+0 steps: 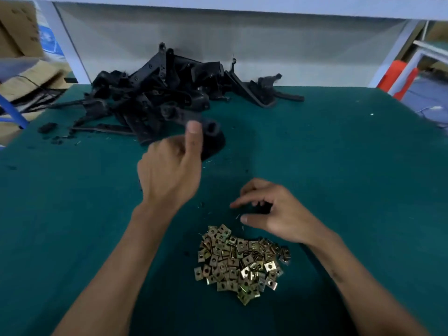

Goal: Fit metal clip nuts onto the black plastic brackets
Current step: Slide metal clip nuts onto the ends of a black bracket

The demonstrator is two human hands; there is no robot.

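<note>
A heap of black plastic brackets [157, 93] lies at the back of the green table [351, 178]. My left hand [169, 170] grips one black bracket [213, 139] at the heap's near edge, thumb raised against it. A pile of several brass-coloured metal clip nuts [240, 260] lies in front of me. My right hand [278, 214] hovers just above and behind that pile, fingers loosely curled and spread, with nothing visible in them.
A white back panel [218, 44] closes the bench behind the heap. Cardboard boxes [21, 57] stand off the left edge, an orange object [397, 76] off the right. Small black scraps [48, 128] and metal slivers lie on the mat.
</note>
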